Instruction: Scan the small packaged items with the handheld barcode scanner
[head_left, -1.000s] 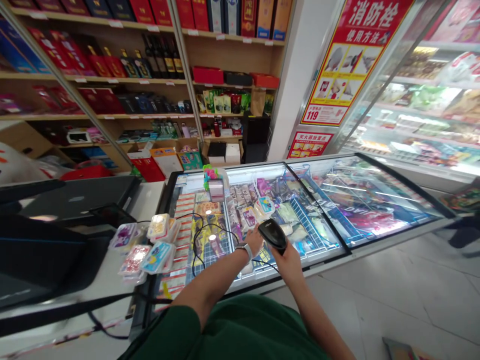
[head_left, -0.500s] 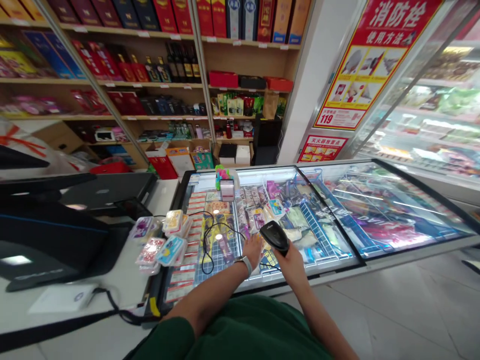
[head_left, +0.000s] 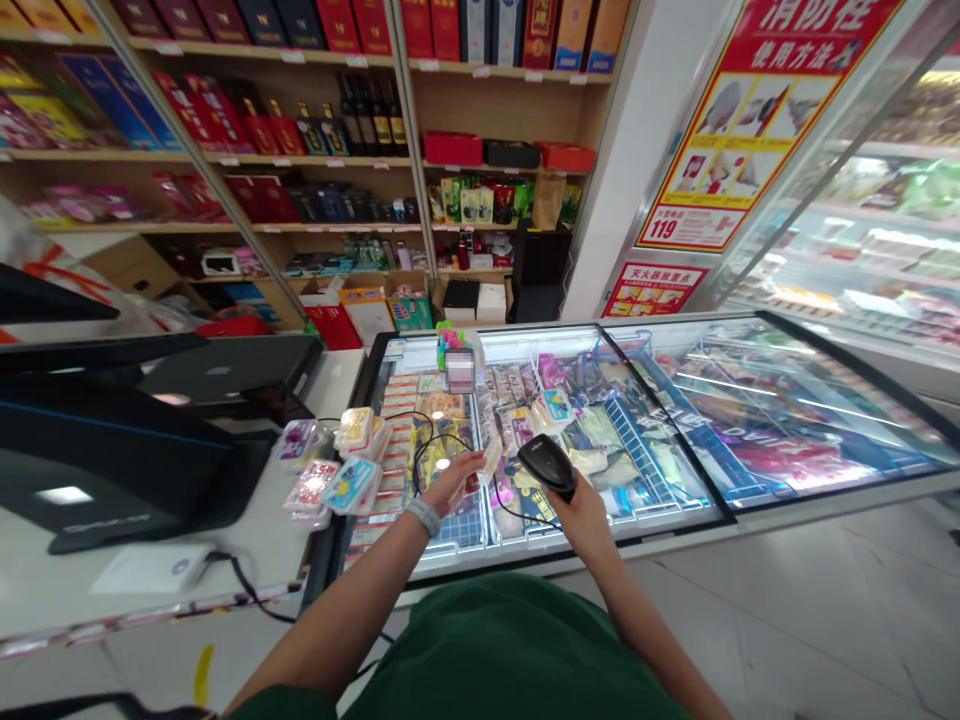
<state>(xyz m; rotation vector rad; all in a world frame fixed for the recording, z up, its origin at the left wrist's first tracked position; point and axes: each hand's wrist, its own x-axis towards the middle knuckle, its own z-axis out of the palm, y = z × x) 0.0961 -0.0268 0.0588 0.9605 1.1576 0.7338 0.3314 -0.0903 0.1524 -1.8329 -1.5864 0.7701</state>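
Note:
My right hand (head_left: 576, 508) is wrapped round the handle of a black barcode scanner (head_left: 547, 464), its head pointing left over the glass lid. My left hand (head_left: 454, 482) grips a small pale plastic box (head_left: 491, 460) tilted on edge, just left of the scanner; its printed face is hidden. A blue-lidded plastic box (head_left: 555, 408) and a box with a purple and yellow label (head_left: 520, 427) lie on the glass beyond the scanner. To the left stand stacked boxes, with a blue one (head_left: 352, 484), a red-and-white one (head_left: 313, 486) and a yellow one (head_left: 355, 429) on top.
Under my hands is a glass-topped chest freezer (head_left: 720, 505) full of packaged food. A black cable (head_left: 429, 425) loops over its lid. At left, a counter (head_left: 247, 590) carries a black checkout terminal (head_left: 142, 440). Shelves (head_left: 315, 160) of bottles and boxes line the back wall.
My left hand has lifted off the glass and moved left and up, now with the pale box in its fingers. The scanner stays in my right hand, nearly in place. The view has shifted slightly.

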